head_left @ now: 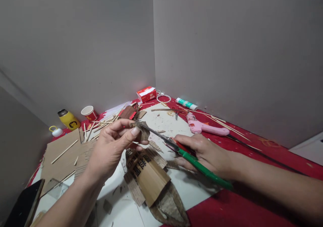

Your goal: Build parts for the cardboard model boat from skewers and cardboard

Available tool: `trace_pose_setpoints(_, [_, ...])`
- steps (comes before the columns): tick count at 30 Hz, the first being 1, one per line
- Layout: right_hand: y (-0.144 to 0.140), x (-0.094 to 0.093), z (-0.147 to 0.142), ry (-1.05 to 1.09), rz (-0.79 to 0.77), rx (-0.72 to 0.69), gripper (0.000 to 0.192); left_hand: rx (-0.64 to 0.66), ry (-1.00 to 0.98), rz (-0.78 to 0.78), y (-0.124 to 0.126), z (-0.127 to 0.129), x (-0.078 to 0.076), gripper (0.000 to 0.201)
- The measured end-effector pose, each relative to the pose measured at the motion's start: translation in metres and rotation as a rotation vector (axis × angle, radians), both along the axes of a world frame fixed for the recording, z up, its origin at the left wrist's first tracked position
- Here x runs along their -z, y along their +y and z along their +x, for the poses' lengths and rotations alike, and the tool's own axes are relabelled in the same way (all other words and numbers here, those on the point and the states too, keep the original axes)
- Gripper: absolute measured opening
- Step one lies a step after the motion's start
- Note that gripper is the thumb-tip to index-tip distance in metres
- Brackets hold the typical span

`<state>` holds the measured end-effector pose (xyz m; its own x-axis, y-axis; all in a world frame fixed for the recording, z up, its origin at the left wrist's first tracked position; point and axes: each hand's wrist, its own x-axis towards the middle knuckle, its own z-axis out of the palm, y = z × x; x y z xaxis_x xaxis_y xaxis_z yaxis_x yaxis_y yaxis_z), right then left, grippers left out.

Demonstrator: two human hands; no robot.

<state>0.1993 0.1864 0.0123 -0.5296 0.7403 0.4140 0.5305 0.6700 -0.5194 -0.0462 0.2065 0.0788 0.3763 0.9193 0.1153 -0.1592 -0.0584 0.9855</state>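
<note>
Cutting a cardboard scrap w/ shears over the bench.

My left hand [111,149] is pinched shut on a small cardboard scrap [141,130], thumb and fingertips clamped at its left edge, held up above the bench [222,210]. My right hand [207,153] is closed round the green handles of the shears [181,149]; blades point left and their tip meets the scrap. Hands are apart, joined only via shears + scrap. Under them lies a folded cardboard piece [148,176] w/ black print, on a white sheet [186,186]. Behind the right hand: pink glue gun [204,126], glue stick [186,103], thin skewers [227,124]. Far left: yellow bottle [68,119], paper cup [88,112], flat cardboard [63,156] w/ sticks on it. Red box [146,94] sits by the wall corner.
</note>
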Motion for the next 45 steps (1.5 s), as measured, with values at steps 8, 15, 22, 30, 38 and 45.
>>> trace_pose_setpoints(8, [0.000,0.001,-0.001,0.026,-0.047,0.010,0.023,0.014,-0.002,-0.026,0.001,0.001,0.000,0.013])
trace_pose_setpoints(15, [-0.001,-0.004,0.000,0.027,-0.014,0.039,0.027,0.003,0.024,0.007,0.001,0.000,-0.001,0.014])
trace_pose_setpoints(22, [0.004,-0.003,0.005,0.042,0.024,0.060,0.026,0.006,0.073,0.071,0.006,-0.006,0.000,0.009])
trace_pose_setpoints(30, [0.005,-0.008,0.008,-0.096,-0.047,0.077,0.030,0.004,0.149,0.063,0.005,-0.010,-0.006,0.011])
trace_pose_setpoints(38, [0.004,-0.007,0.007,-0.223,-0.038,0.121,0.037,-0.049,0.154,0.122,0.005,-0.008,-0.005,0.014])
trace_pose_setpoints(45, [0.004,-0.006,0.005,-0.196,-0.001,0.122,0.031,-0.045,0.199,0.134,0.003,-0.007,-0.002,0.013])
